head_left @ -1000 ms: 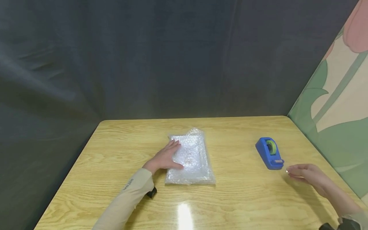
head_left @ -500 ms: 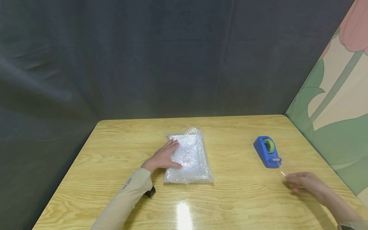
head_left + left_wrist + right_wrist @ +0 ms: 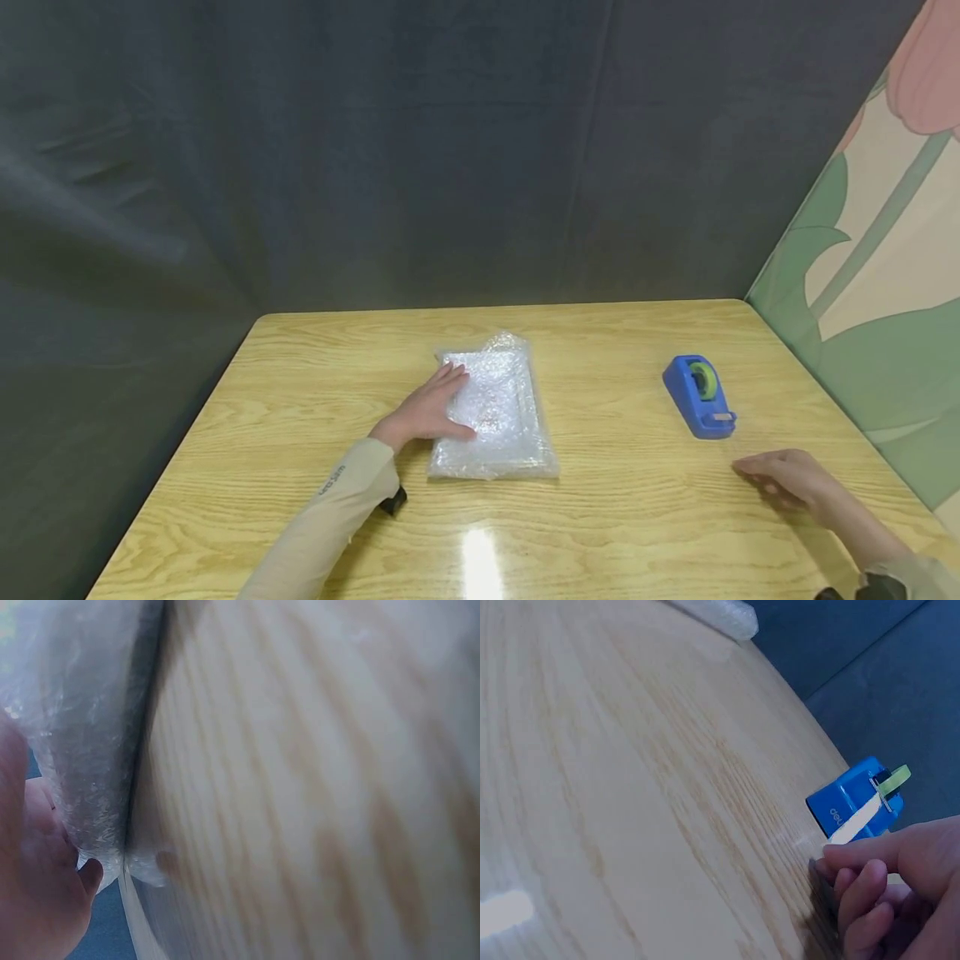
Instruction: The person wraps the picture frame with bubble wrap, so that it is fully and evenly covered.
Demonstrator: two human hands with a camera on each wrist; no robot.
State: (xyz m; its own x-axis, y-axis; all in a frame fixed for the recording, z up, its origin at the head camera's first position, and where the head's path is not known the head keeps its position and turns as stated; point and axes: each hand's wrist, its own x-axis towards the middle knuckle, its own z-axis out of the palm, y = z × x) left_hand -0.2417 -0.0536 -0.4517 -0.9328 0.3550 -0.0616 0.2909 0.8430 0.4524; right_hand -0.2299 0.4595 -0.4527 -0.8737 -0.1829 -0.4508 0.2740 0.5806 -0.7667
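Note:
A flat package in bubble wrap (image 3: 498, 417) lies at the middle of the table. On its left part rests my left hand (image 3: 427, 408), fingers spread and thumb across the wrap. In the left wrist view the bubble wrap (image 3: 90, 712) fills the upper left, beside the hand (image 3: 45, 877). My right hand (image 3: 787, 479) is just in front of a blue tape dispenser (image 3: 697, 398) with a green-rimmed roll. The right wrist view shows a shiny strip of clear tape (image 3: 859, 819) stretched from the dispenser to the pinching thumb and finger of the right hand (image 3: 900, 892).
The wood-grain table (image 3: 300, 417) has a dark curtain (image 3: 480, 167) behind it and along its left side. A wall panel with a tulip pattern (image 3: 892, 292) runs along the right edge. Light glares on the tabletop near the front.
My right hand has drawn back a little from the dispenser toward the front of the table, pulling tape out. The left hand and the package stay put; the head view shifts slightly.

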